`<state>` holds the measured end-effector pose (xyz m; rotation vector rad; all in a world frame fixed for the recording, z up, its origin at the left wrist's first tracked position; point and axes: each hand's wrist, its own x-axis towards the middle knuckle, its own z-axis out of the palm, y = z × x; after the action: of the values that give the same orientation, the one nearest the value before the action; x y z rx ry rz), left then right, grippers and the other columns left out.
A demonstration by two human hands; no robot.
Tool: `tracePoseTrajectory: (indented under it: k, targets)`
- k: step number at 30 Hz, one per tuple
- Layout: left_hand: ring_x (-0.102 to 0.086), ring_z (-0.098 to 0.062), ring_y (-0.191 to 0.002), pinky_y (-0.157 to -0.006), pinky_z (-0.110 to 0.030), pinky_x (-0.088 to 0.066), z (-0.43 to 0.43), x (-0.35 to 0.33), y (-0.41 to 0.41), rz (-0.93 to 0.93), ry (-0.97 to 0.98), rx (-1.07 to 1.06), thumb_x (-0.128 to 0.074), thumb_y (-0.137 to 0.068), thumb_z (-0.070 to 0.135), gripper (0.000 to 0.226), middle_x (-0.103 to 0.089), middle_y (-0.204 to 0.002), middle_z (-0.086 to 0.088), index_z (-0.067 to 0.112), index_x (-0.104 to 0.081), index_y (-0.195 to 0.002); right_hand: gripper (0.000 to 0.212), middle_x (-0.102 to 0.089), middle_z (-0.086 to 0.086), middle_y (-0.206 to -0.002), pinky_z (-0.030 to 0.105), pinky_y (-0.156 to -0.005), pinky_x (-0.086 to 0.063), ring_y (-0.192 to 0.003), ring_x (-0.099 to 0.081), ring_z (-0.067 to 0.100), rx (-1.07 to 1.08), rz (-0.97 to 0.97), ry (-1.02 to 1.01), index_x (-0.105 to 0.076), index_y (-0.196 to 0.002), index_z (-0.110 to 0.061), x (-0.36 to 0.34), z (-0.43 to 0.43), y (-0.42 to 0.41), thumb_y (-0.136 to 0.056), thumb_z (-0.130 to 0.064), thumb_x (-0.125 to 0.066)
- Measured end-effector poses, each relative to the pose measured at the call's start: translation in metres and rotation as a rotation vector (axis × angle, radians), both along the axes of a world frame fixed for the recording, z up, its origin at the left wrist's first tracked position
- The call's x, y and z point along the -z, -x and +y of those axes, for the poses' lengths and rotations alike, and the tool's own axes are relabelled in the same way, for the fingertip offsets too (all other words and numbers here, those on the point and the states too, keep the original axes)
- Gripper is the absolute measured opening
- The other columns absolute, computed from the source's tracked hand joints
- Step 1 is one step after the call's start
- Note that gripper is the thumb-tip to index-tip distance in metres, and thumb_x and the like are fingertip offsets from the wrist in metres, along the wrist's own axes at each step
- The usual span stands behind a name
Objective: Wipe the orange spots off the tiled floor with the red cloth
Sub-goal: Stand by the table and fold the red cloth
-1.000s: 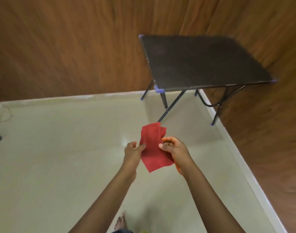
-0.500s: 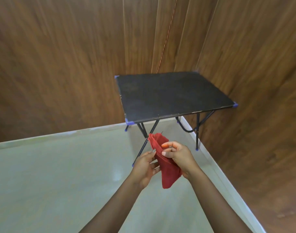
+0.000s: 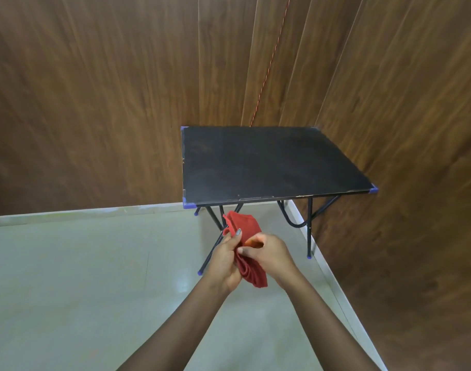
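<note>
Head: red cloth (image 3: 244, 224) tighter between hands (image 3: 226, 259)

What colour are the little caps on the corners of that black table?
Bluish purple; the corner caps show clearly in the head view.

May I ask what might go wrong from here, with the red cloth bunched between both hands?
The red cloth is bunched between the left hand and right hand, above the pale tiled floor; a fold might slip free. No orange spots plainly show here, so wiping might start in the wrong place. The black folding table's thin legs splay just beyond the hands and might get knocked.
</note>
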<state>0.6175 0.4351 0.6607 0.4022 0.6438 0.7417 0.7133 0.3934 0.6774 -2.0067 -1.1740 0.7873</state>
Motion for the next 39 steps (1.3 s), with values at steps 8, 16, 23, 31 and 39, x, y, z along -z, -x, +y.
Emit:
tracePoseTrajectory:
  k: [8, 16, 23, 31, 39]
  targets:
    - [-0.068, -0.023, -0.082, -0.07, -0.033, -0.057, 0.051, 0.007, -0.001, -0.07, 0.033, 0.026, -0.037, -0.094, 0.003, 0.03, -0.07, -0.097, -0.014, 0.006, -0.054, -0.119, 0.011, -0.062, 0.0, -0.069, 0.024, -0.065, -0.044, -0.072, -0.057, 0.017, 0.231, 0.189, -0.087, -0.064, -0.074, -0.01, -0.011, 0.04, -0.024, -0.083, -0.006, -0.059]
    - [-0.055, -0.015, -0.053, -0.047, -0.022, -0.046, 0.095, 0.022, 0.042, 0.324, -0.12, 0.08, -0.033, -0.083, -0.01, 0.035, -0.061, -0.062, -0.003, 0.01, -0.06, -0.093, 0.009, -0.061, -0.005, -0.074, 0.017, -0.062, -0.039, -0.065, -0.051, 0.001, 0.065, -0.014, -0.321, -0.062, -0.08, -0.011, -0.075, 0.092, -0.037, -0.086, -0.006, -0.058]
    - [-0.054, -0.024, -0.102, -0.089, -0.041, -0.044, 0.137, 0.015, 0.066, 0.403, -0.161, -0.023, -0.047, -0.071, 0.003, 0.042, -0.053, -0.121, -0.012, 0.01, -0.05, -0.112, 0.009, -0.066, 0.004, -0.085, 0.035, -0.077, -0.046, -0.082, -0.06, 0.018, -0.166, -0.232, -0.296, -0.063, -0.083, -0.012, -0.124, 0.126, -0.03, -0.089, -0.009, -0.057]
    - [-0.035, -0.012, -0.129, -0.106, -0.034, -0.027, 0.212, -0.053, 0.036, 0.342, -0.728, 0.589, -0.076, -0.051, 0.064, 0.104, -0.038, -0.142, 0.008, 0.023, -0.033, -0.137, 0.009, -0.069, -0.006, -0.075, 0.017, -0.069, -0.049, -0.071, -0.063, 0.004, -0.379, -0.052, -0.273, -0.067, -0.085, -0.01, -0.188, 0.143, -0.042, -0.086, -0.004, -0.062]
    - [-0.065, -0.019, -0.069, -0.07, -0.031, -0.055, 0.218, -0.068, -0.009, -0.002, -0.381, 0.376, -0.075, -0.071, 0.022, 0.027, -0.069, -0.078, -0.007, 0.008, -0.065, -0.091, 0.054, -0.069, 0.02, -0.089, 0.036, -0.062, -0.058, -0.073, -0.07, 0.025, 0.193, 0.87, -0.281, -0.066, -0.094, 0.001, -0.114, 0.171, -0.129, -0.093, -0.048, -0.044]
